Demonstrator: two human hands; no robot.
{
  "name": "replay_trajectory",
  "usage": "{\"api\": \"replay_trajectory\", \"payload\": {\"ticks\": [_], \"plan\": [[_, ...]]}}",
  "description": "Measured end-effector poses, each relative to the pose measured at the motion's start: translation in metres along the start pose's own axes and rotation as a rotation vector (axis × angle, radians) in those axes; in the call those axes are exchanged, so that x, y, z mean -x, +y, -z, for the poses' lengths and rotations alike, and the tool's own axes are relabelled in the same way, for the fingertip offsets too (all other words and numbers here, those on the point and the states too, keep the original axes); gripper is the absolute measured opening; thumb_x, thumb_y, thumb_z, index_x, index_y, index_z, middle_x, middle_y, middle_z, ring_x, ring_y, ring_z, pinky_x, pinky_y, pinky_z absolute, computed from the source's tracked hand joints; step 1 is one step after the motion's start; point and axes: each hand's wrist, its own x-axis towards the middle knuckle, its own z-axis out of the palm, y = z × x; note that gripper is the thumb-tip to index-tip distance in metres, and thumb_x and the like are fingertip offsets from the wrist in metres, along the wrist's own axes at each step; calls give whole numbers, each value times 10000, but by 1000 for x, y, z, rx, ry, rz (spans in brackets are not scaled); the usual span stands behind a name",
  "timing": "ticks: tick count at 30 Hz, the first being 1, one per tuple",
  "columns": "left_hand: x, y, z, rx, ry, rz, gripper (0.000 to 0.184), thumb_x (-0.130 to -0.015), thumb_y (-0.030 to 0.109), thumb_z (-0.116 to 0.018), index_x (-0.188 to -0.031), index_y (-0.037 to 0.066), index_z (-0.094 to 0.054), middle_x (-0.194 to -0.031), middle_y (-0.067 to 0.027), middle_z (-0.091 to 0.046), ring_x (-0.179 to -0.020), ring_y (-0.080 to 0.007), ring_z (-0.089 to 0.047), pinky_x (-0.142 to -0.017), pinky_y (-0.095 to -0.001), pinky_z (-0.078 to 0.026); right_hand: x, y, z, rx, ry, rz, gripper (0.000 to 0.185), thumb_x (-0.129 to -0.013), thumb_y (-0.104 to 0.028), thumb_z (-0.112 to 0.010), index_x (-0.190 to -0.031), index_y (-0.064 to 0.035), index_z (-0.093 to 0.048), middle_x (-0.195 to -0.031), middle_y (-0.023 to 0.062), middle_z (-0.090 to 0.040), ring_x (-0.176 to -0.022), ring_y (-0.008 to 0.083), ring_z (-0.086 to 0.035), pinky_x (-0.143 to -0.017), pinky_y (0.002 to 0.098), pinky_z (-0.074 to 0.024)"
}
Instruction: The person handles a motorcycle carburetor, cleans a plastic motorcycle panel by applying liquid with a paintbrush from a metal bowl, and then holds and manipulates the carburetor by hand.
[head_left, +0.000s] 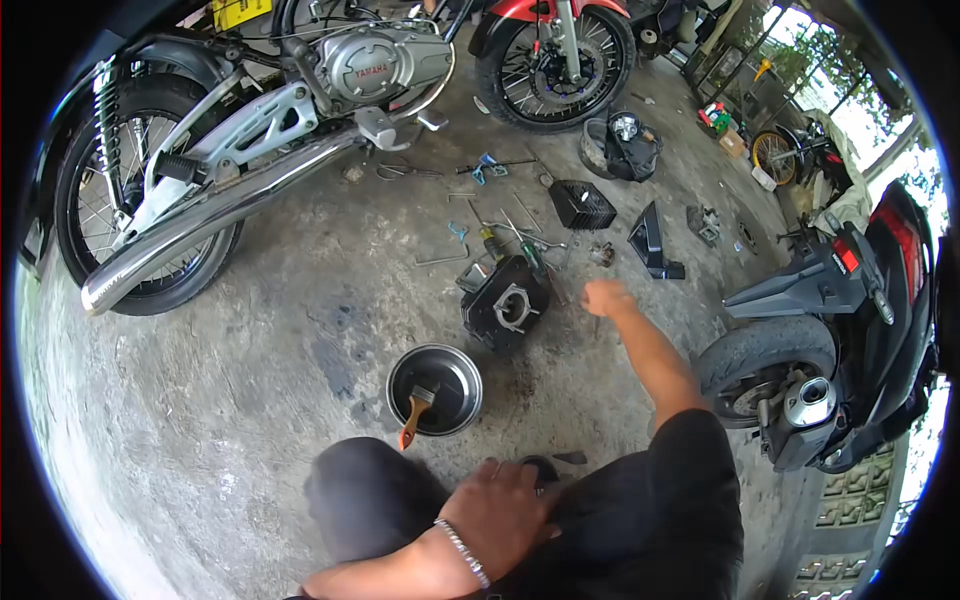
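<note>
My left hand (pixel 500 515), with a chain bracelet at its wrist, lies over my lap with its fingers stretched out and nothing visible in it. Ahead on the right, my right hand (pixel 607 297) reaches low over the concrete, its fingers curled together; whatever it may hold is too small to make out. Left of it sits a black finned engine cylinder (pixel 510 310) with a round bore. A small metal part (pixel 602 254) is just beyond that hand. Nearer me stands a metal bowl (pixel 470 370) with dark contents, and a paintbrush (pixel 418 408) leans across its rim.
Screwdrivers (pixel 490 240), hex keys (pixel 440 262) and other tools lie beyond the cylinder. A black finned cover (pixel 582 204) and a black plastic piece (pixel 655 243) are farther right. A silver motorcycle (pixel 370 65) stands left, a dark one (pixel 860 280) right, and a red-fendered one (pixel 555 65) behind.
</note>
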Motion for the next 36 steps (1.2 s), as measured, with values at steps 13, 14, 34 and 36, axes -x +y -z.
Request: {"api": "replay_trajectory", "payload": {"ticks": [13, 14, 34, 36], "plan": [[-7, -46, 12, 52, 111, 122, 427, -880, 460, -581, -1167, 149, -640, -1028, -120, -638, -922, -296, -627, -833, -382, -469, -59, 47, 129, -276, 119, -247, 442, -870, -432, -594, -1090, -57, -676, -1043, 119, -700, -890, 329, -669, -765, 446, -554], [-6, -45, 12, 57, 108, 135, 427, -880, 460, -581, -1167, 149, -640, -1028, -120, -638, -922, -296, -627, -833, -382, -469, -64, 53, 126, -275, 113, -235, 442, -870, -432, -594, -1090, -57, -676, -1043, 119, -700, -890, 329, -669, -765, 446, -554], [-96, -56, -2, -10, -52, 439, 350, -858, 207, -659, -1168, 51, -620, -957, -151, -665, -803, -362, -623, -705, -408, -491, -193, 166, 36, -2348, 638, -530, 934, -796, -693, -611, -1352, 36, -435, -1352, 273, -466, -1116, 395, -577, -789, 493, -582], [-106, -55, -1, 13, -129, 471, 380, -863, 205, -659, -1209, 57, -604, -989, -156, -662, -827, -359, -626, -716, -407, -494, -202, 165, 22, -2387, 673, -577, 912, -793, -676, -630, -1336, 34, -446, -1364, 272, -460, -1133, 392, -566, -812, 477, -568]]}}
